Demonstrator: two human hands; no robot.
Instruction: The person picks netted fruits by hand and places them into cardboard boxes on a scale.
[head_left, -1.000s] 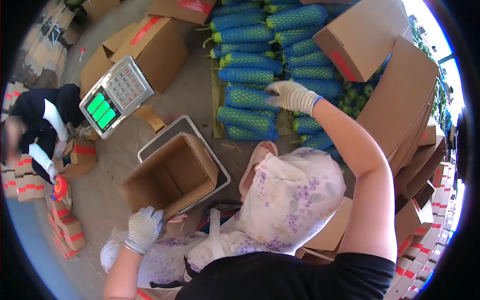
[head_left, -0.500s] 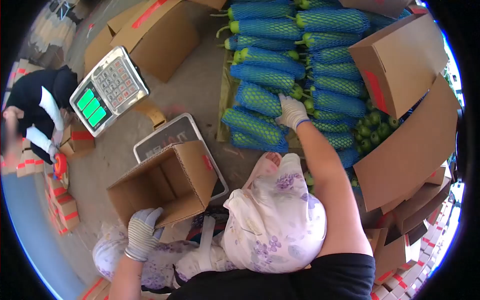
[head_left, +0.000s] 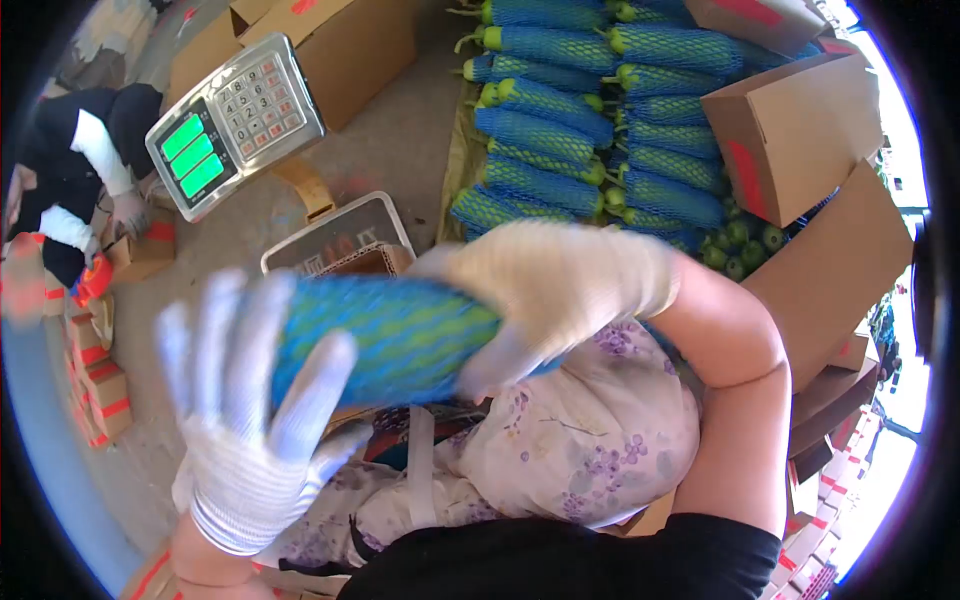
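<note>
My right hand (head_left: pixel 565 285), in a white knit glove, grips the right end of a green vegetable in blue netting (head_left: pixel 385 340), held close to the camera. At its left end is my gloved left hand (head_left: pixel 255 400), fingers spread beside and behind the netting; whether it bears any weight is unclear. Behind the vegetable, a cardboard box (head_left: pixel 395 260) on the scale's platform (head_left: pixel 340 232) is mostly hidden. The scale's display (head_left: pixel 235 125) shows three green panels. Several more netted vegetables (head_left: pixel 545 130) lie in rows beyond my right hand.
Open cardboard boxes (head_left: pixel 790 130) stand at the right, by loose round green produce (head_left: pixel 740 245). A large box (head_left: pixel 350 60) stands behind the scale. At the left a co-worker (head_left: pixel 85 170) bends over a small box (head_left: pixel 145 250), holding a red tool (head_left: pixel 93 280).
My right hand has come from the rows to in front of me with a netted vegetable. My left hand has let go of the box edge and risen to the vegetable's left end.
</note>
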